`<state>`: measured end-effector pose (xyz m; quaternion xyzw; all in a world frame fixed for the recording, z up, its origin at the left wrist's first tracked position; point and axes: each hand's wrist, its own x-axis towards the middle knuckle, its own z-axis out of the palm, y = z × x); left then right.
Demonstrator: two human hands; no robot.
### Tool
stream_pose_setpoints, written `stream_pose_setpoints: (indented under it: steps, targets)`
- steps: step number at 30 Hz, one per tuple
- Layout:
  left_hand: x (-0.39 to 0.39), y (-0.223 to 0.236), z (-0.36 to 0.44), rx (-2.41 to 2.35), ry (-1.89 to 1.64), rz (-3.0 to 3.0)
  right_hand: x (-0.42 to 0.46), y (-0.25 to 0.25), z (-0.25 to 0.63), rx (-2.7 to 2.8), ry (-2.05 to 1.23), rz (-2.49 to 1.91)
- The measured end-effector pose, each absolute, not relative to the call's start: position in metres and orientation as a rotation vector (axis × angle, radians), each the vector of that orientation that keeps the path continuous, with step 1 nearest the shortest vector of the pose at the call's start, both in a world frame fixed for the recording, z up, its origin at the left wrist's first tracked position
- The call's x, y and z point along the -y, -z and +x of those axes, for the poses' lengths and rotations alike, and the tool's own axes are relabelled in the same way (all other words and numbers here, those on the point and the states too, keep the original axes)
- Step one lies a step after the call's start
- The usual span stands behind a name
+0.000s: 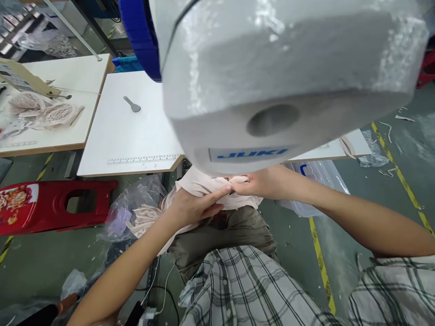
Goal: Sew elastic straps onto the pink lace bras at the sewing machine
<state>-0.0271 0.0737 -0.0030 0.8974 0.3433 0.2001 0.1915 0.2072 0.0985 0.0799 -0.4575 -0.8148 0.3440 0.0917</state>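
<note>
Below the white sewing machine head [272, 131], marked JUKI, a pale beige piece of fabric [195, 182] lies over my lap. My left hand [195, 206] grips it from the left, index finger stretched along the cloth toward the middle. From the right, my right hand [261, 183] pinches the same cloth, its fingertips almost meeting those of the left. The machine hides the needle area. More fabric with lace and loose strips [146, 219] hangs at my left, beside my left forearm.
A small grey flat tool [132, 105] and a printed ruler strip [144, 159] are on the white table [118, 131]. A red stool [50, 206] stands at left, a clear plastic bin [316, 181] at right. Lace pieces [56, 113] lie on the neighbouring table. Cords [166, 290] hang below.
</note>
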Motion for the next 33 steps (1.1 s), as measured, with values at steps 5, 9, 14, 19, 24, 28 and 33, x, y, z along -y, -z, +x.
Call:
stream_pose_setpoints:
  steps: [5, 9, 14, 19, 24, 28, 33]
  targets:
    - [-0.064, -0.006, -0.020, -0.954, -0.785, 2.727, -0.083, -0.059, 0.217, 2.258, -0.689, -1.247]
    - [-0.055, -0.013, -0.012, -1.008, -0.842, 2.753, -0.078, -0.043, 0.221, 2.170, -0.610, -1.215]
    - [-0.047, -0.014, -0.003, -1.111, -0.821, 2.726, -0.083, -0.044, 0.220, 2.151, -0.666, -1.139]
    - [-0.043, -0.018, 0.007, -1.198, -0.862, 2.770, -0.079, -0.033, 0.222, 2.137, -0.540, -1.073]
    - [-0.040, -0.025, 0.006, -1.223, -0.803, 2.749, -0.070, -0.015, 0.226, 2.150, -0.104, -0.863]
    - [-0.048, -0.027, -0.010, -1.049, -0.719, 2.730, -0.075, -0.019, 0.226, 2.215, 0.076, -0.830]
    - [-0.061, -0.026, -0.020, -0.968, -0.635, 2.846, -0.076, -0.029, 0.224, 2.255, -0.145, -0.947]
